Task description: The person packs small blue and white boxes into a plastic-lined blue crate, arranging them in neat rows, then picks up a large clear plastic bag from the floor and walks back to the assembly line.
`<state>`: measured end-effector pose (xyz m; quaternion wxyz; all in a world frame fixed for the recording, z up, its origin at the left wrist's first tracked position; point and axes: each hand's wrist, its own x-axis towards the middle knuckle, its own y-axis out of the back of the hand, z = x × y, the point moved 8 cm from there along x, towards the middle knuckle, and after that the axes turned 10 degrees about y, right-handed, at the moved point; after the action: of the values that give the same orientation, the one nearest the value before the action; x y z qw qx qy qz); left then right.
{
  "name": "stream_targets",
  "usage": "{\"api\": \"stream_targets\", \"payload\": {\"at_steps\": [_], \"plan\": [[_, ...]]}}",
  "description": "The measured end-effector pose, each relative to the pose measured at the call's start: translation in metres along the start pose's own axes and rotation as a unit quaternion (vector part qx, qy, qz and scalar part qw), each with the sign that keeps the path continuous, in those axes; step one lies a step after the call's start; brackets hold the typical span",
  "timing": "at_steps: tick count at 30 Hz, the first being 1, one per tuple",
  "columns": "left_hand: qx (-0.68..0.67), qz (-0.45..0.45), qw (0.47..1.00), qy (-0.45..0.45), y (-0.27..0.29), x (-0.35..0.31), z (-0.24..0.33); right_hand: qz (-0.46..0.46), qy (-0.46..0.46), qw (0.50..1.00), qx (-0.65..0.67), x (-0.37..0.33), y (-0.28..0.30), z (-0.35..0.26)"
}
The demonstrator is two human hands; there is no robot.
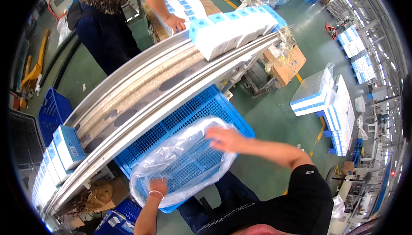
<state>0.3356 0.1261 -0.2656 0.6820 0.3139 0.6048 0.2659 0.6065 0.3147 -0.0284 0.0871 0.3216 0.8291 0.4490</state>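
In front of me stands a blue plastic crate (234, 110) with slotted walls, below the conveyor's near side. A clear plastic bag (148, 164) lines it, opened out wide with its loose edge gathered in folds. My left hand (159, 186) rests on the bag's near left part, fingers stretched out and a light band round the wrist. Over the bag's right side is my right hand (226, 139), blurred by motion, its fingers apart and nothing visible in them. Whether it touches the film I cannot tell.
A curved conveyor (141, 93) runs across beyond the crate. White-and-blue boxes (231, 31) stand in a row on its far right, with more boxes (66, 147) at its left end. Across it, a co-worker's hand (175, 22) is near a bag-lined container (195, 7) of boxes.
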Motion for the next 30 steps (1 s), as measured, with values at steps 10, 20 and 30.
{"api": "stream_targets", "payload": {"at_steps": [10, 20, 30], "plan": [[-0.239, 0.333, 0.911, -0.039, 0.283, -0.078, 0.073, 0.310, -0.316, 0.822, -0.358, 0.106, 0.456, 0.294], [-0.159, 0.595, 0.780, -0.110, 0.544, -0.024, 0.170, 0.040, -0.367, 0.927, 0.065, 0.119, 0.399, 0.322], [-0.012, 0.461, 0.883, 0.087, 0.433, -0.077, -0.012, 0.013, -0.150, 0.988, -0.034, 0.224, 0.194, 0.070]]}}
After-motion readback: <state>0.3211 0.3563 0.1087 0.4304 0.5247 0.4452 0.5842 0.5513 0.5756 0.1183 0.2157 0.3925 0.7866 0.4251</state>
